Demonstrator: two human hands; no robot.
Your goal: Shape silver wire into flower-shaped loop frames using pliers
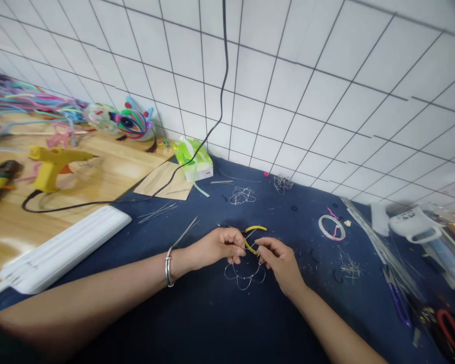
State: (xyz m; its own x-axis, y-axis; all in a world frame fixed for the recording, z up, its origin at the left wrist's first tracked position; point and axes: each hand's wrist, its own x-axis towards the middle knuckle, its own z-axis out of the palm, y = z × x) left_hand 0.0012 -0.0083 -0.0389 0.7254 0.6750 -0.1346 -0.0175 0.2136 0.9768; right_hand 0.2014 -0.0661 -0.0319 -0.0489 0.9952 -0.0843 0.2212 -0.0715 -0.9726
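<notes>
Between my two hands hangs a thin wire flower shape (pixel 244 277) made of several loops, with small pinkish beads or joints along its inner ring. My left hand (pixel 227 244) pinches its upper left part between thumb and fingers. On the upper right, my right hand (pixel 278 259) grips it with thumb and index finger. Just behind the fingertips lie pliers with yellow handles (pixel 258 228) on the dark blue mat (pixel 212 323); my hands partly cover them. A silver bangle (pixel 168 268) sits on my left wrist.
Left stand a yellow glue gun (pixel 55 164) and a white power strip (pixel 64 247); a black cord (pixel 222 91) crosses from above. Loose wires (pixel 185 231), another wire flower (pixel 242 196) and a tissue pack (pixel 194 161) lie behind. Right are a tape-like ring (pixel 331 228), purple-handled pliers (pixel 399 303) and red-handled scissors (pixel 451 331).
</notes>
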